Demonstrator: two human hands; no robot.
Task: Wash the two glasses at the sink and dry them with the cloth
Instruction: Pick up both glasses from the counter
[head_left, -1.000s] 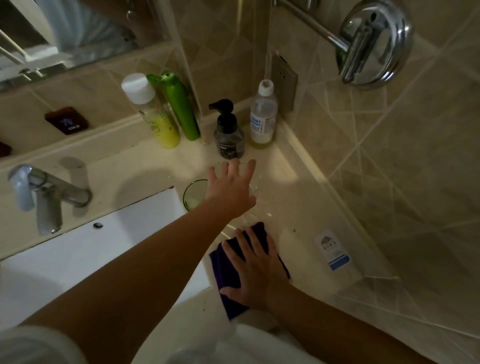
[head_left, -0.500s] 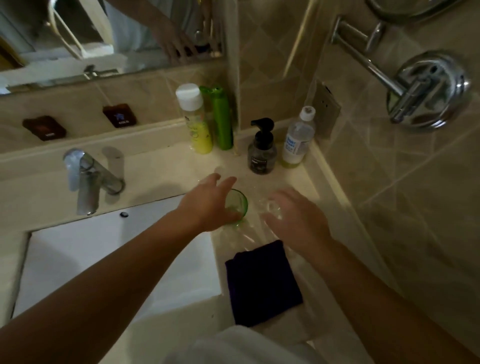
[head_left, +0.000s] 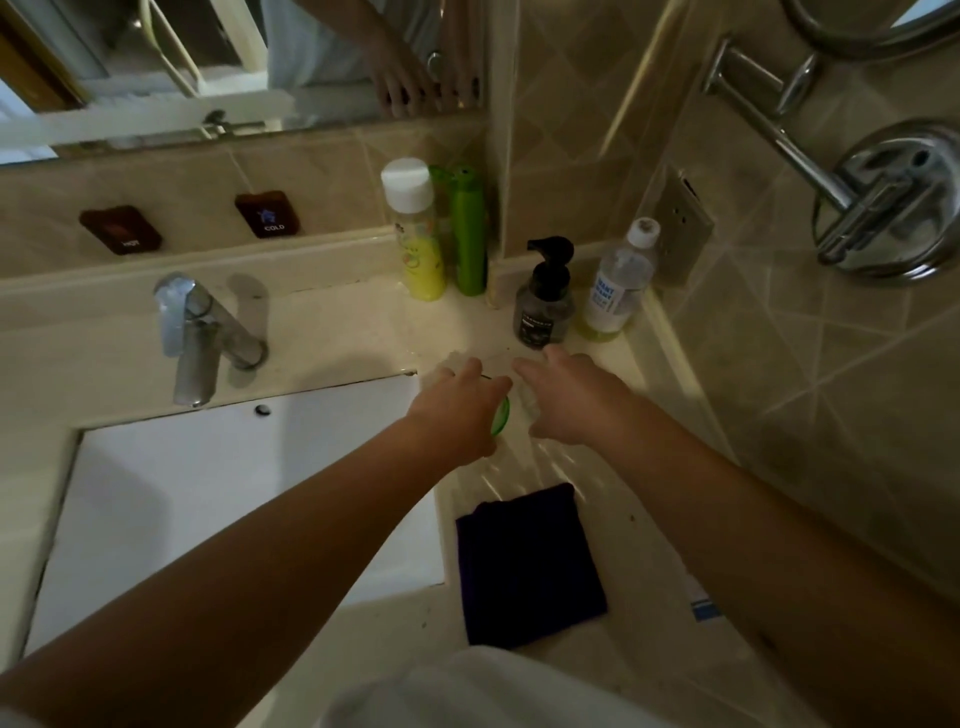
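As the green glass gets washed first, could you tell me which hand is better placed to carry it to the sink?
Left hand: it covers the green glass, nearest the sink.

- Our left hand (head_left: 457, 410) is down over the green glass (head_left: 501, 418), only a sliver of rim showing, so we can't tell if it's actually gripped.
- Our right hand (head_left: 576, 402) is just beside it, over a clear glass (head_left: 525, 402) that's mostly a blur.
- Dark purple cloth (head_left: 530, 564) lies flat on the surface (head_left: 353, 332), near us, beside the white sink (head_left: 208, 499).
- Tap (head_left: 200, 338) at the back left; bottles and a black pump dispenser (head_left: 544, 299) in the corner.
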